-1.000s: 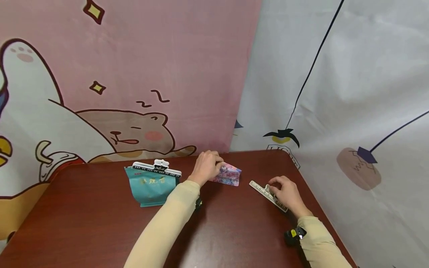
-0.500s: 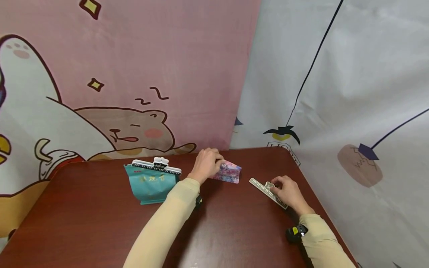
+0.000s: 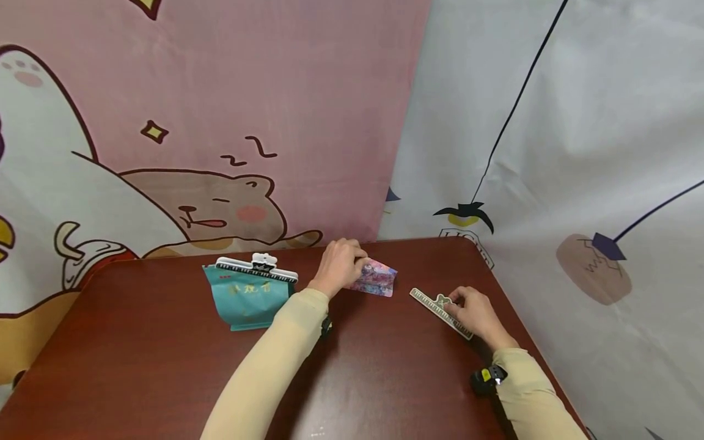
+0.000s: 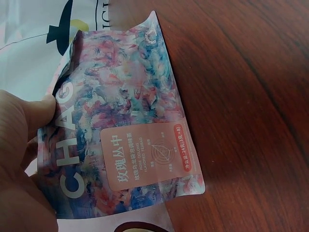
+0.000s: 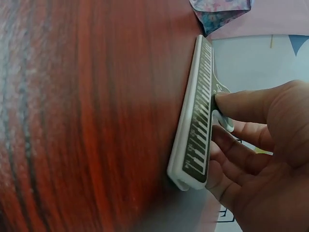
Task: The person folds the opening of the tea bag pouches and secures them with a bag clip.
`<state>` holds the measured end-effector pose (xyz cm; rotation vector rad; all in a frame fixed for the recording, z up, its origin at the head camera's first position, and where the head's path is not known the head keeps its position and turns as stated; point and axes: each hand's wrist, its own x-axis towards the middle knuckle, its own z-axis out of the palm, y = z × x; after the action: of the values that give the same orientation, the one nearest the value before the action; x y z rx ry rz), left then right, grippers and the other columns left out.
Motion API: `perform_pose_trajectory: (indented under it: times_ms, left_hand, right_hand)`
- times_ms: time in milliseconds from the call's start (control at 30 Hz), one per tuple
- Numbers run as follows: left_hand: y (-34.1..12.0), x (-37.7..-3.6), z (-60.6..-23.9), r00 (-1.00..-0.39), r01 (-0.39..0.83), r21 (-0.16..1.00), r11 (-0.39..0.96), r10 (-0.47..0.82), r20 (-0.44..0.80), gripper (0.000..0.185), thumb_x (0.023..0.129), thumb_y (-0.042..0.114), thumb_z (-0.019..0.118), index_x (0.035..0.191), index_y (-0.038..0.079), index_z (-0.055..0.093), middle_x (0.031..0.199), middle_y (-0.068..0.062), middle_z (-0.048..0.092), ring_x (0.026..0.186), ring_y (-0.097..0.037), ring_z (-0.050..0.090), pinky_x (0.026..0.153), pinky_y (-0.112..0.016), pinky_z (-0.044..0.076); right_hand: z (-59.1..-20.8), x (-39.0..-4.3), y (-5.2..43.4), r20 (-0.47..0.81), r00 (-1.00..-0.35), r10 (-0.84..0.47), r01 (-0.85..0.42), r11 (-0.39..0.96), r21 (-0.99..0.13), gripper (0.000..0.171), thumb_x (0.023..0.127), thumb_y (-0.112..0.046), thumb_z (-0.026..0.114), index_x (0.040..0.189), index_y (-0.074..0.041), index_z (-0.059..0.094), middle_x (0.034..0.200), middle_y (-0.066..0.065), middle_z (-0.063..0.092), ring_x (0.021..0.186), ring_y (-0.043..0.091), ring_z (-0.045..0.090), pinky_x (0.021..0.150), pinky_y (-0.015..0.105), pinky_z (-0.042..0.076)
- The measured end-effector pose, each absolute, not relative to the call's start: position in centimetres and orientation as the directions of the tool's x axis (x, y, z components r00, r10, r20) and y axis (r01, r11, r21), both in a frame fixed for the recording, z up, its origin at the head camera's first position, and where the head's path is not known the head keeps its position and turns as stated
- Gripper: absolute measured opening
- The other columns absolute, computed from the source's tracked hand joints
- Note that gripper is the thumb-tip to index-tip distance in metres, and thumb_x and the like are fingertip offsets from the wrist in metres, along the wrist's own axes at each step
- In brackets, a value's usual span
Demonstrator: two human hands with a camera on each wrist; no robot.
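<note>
At the far edge of the table, against the cartoon cloth backdrop, my left hand covers the near end of item one, a small floral pouch; from the head view most of that pouch is hidden behind my knuckles.

Item one, floral pouch: flat, glossy film, printed in mottled pink, blue and lilac, with a salmon label panel and large white letters partly cut off under my thumb. Its top edge looks crinkled. Contents cannot be made out. My left hand pinches it, thumb on the printed face, the other fingers out of sight behind it.

Item two, sealing clip: long, narrow, pale plastic bar with a piano-key pattern along its face, lying flat on the table to the right of the pouch and apart from it. My right hand curls round its raised tab, thumb tip pressed on the tab, the other fingers tucked behind the bar. In the right wrist view the clip runs lengthwise, its far end near the pouch corner.

Item three, teal pouch: matte, lying left of my left arm, its top closed by a second white clip. Contents not visible.

Surface: dark red-brown wood grain, polished.
</note>
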<state>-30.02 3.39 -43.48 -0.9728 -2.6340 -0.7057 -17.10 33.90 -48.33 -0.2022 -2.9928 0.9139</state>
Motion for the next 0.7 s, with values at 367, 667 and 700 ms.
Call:
perform_pose_trajectory:
  times_ms: [367, 667, 700]
  left_hand:
    - [3.5, -30.4, -43.5, -0.743, 0.666, 0.339, 0.664, 0.55, 0.381, 0.014, 0.096, 0.022, 0.075, 0.102, 0.013, 0.084, 0.091, -0.001, 0.071, 0.085, -0.023, 0.062, 0.078, -0.037, 0.047]
    - [3.4, -30.1, -43.4, -0.754, 0.654, 0.34, 0.676, 0.546, 0.365, 0.014, 0.096, 0.02, 0.075, 0.103, 0.013, 0.084, 0.092, -0.001, 0.072, 0.086, -0.024, 0.062, 0.079, -0.038, 0.047]
    - [3.4, -30.2, -43.4, -0.753, 0.655, 0.338, 0.676, 0.547, 0.366, 0.014, 0.096, 0.02, 0.075, 0.103, 0.014, 0.084, 0.092, -0.001, 0.071, 0.086, -0.024, 0.062, 0.079, -0.038, 0.048]
  right_hand:
    - [-47.3, -17.2, 33.5, -0.074, -0.988, 0.139, 0.156, 0.79, -0.594, 0.011, 0.094, -0.011, 0.073, 0.097, -0.005, 0.065, 0.077, 0.006, 0.059, 0.063, 0.019, 0.049, 0.057, 0.034, 0.041]
    - [-46.9, -17.4, 33.2, -0.055, -0.992, 0.112, 0.123, 0.79, -0.601, 0.007, 0.096, -0.009, 0.071, 0.099, -0.005, 0.066, 0.074, 0.005, 0.057, 0.057, 0.018, 0.043, 0.056, 0.034, 0.038]
    - [-46.8, -17.5, 33.2, -0.046, -0.993, 0.108, 0.114, 0.79, -0.602, 0.007, 0.096, -0.008, 0.07, 0.1, -0.005, 0.066, 0.075, 0.006, 0.058, 0.057, 0.018, 0.043, 0.056, 0.035, 0.038]
